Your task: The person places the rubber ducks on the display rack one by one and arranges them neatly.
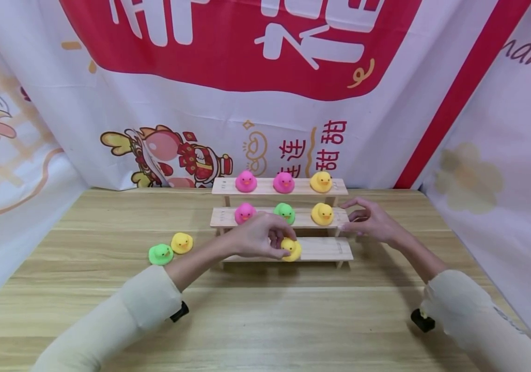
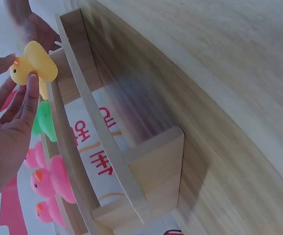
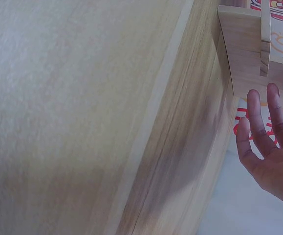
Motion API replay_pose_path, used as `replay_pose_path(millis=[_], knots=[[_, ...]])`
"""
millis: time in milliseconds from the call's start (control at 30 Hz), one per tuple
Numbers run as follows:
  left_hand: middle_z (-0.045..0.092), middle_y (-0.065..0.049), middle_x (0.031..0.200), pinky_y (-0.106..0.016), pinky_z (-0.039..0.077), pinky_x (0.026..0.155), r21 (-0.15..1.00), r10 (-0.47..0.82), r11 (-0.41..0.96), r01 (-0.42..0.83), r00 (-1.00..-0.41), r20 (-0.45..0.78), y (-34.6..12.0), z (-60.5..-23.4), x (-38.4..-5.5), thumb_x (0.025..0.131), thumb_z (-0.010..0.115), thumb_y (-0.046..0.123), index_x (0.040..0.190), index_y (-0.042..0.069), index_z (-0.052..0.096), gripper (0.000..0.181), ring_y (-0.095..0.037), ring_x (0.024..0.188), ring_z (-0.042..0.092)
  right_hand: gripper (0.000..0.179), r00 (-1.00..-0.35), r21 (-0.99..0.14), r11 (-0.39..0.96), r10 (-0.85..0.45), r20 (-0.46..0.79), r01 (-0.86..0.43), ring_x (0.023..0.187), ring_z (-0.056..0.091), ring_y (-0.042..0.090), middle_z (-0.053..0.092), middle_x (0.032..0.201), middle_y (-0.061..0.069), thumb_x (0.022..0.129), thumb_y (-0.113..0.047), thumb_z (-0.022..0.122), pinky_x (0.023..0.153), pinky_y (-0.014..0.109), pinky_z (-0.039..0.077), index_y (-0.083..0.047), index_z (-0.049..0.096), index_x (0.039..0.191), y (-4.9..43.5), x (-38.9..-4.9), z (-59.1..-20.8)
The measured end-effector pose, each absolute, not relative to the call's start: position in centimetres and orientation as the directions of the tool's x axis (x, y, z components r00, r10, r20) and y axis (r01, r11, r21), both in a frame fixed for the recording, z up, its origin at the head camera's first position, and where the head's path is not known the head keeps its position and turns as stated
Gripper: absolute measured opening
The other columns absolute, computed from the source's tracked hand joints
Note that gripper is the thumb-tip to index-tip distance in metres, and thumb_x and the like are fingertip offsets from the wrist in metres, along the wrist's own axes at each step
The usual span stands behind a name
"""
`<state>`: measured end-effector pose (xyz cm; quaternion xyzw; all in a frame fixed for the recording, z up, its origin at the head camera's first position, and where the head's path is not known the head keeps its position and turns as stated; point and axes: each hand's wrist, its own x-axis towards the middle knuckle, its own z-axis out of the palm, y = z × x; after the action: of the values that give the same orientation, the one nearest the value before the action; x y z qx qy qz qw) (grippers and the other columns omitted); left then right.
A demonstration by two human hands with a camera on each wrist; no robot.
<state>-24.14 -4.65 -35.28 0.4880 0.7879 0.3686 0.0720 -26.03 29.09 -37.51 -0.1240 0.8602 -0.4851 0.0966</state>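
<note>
My left hand (image 1: 261,235) pinches a yellow rubber duck (image 1: 292,250) between thumb and fingers, in front of the middle of the lowest shelf (image 1: 326,249). In the left wrist view this yellow duck (image 2: 33,66) appears above the shelf's planks. My right hand (image 1: 374,223) is at the right end of the middle shelf (image 1: 219,217), thumb and forefinger beside its end. Its other fingers (image 3: 259,120) are extended and hold nothing. The middle shelf bears a pink duck (image 1: 245,212), a green duck (image 1: 285,212) and a yellow duck (image 1: 323,214).
On the top shelf (image 1: 265,187) stand two pink ducks (image 1: 246,181) and one yellow duck (image 1: 321,182). A green duck (image 1: 160,254) and a yellow duck (image 1: 182,243) sit on the wooden table (image 1: 265,320), left of the stand. A printed cloth (image 1: 228,119) hangs behind.
</note>
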Motion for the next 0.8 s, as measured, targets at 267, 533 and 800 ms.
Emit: replay_pose_path(millis=[267, 533, 800], knots=[[0.071, -0.005, 0.096, -0.021, 0.058, 0.070, 0.626, 0.816, 0.255, 0.737, -0.512, 0.270, -3.2, -35.5, -24.2, 0.085, 0.082, 0.005, 0.108, -0.001, 0.075, 0.024, -0.010, 0.077, 0.065, 0.054, -0.950, -0.854, 0.504, -0.310, -0.043, -0.126, 0.088, 0.068, 0.017, 0.069, 0.106, 0.018, 0.093, -0.012, 0.079, 0.070, 0.039, 0.061, 0.000, 0.052, 0.137, 29.1, -26.0, -37.5], [0.073, -0.008, 0.097, -0.020, 0.058, 0.070, 0.612, 0.811, 0.243, 0.752, -0.503, 0.297, -2.1, -35.7, -24.3, 0.085, 0.081, 0.002, 0.108, -0.002, 0.076, 0.024, -0.011, 0.077, 0.065, 0.054, -0.950, -0.858, 0.500, -0.308, -0.048, -0.119, 0.088, 0.068, 0.018, 0.070, 0.106, 0.019, 0.092, -0.011, 0.079, 0.070, 0.038, 0.061, 0.001, 0.051, 0.138, 29.1, -26.0, -37.5], [0.073, -0.007, 0.095, -0.018, 0.056, 0.070, 0.613, 0.797, 0.271, 0.742, -0.530, 0.290, -0.6, -35.8, -24.2, 0.086, 0.082, 0.003, 0.107, 0.000, 0.075, 0.023, -0.013, 0.077, 0.065, 0.055, -0.952, -0.858, 0.502, -0.302, -0.053, -0.112, 0.089, 0.068, 0.018, 0.070, 0.107, 0.019, 0.092, -0.012, 0.079, 0.070, 0.039, 0.061, 0.000, 0.051, 0.138, 29.1, -26.1, -37.5]])
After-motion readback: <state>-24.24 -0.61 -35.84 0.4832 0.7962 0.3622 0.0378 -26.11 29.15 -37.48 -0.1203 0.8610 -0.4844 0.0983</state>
